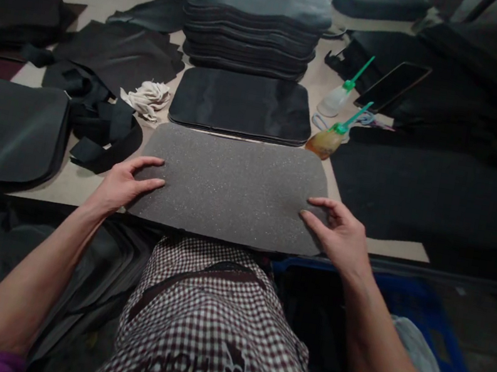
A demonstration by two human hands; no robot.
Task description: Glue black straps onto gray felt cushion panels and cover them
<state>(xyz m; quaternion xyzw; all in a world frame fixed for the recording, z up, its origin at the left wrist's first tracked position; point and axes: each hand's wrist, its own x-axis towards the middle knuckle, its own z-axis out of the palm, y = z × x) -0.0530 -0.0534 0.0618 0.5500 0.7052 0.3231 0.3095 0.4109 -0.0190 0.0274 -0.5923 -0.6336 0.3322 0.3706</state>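
Note:
A grey speckled foam-like panel [232, 193] with rounded corners lies flat at the table's front edge. My left hand [127, 185] rests on its left end, thumb and forefinger spread apart on the surface. At the opposite end my right hand [341, 230] touches the panel the same way, its thumb and fingers apart. The remaining fingers of both hands are partly hidden. Just beyond the panel lies a low stack of black rounded sheets [243, 102]. Behind that rises a taller stack of dark padded pieces [256, 28].
Right of the stacks stand a clear squeeze bottle [334, 100] and an amber one [326, 140], both green-tipped. A phone [393, 86] leans behind them. To the left are a crumpled white cloth [146, 99], black strips [107, 134] and black sheets [5, 129]. A blue crate [426, 317] sits below.

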